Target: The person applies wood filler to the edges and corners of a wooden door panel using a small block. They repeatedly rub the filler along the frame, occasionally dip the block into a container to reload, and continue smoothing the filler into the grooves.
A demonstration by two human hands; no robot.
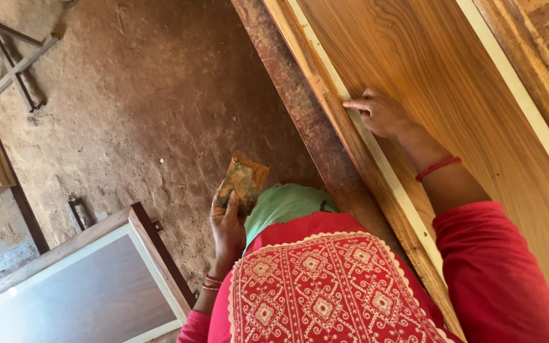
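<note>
Head view: your right hand (379, 113) presses on a wooden door panel (452, 95) while your left hand (227, 222) holds a putty scraper (244, 181).

Your right hand lies on the panel's left edge, fingers curled, index fingertip touching the pale strip (376, 152) beside the frame rail (344, 133); a red bracelet (438, 167) sits on that wrist. Your left hand, over the dirt floor (135, 108), grips the scraper by its lower end, blade smeared with filler and pointing up. No container shows. A second framed panel (90, 286) lies at the lower left, well apart from both hands.
</note>
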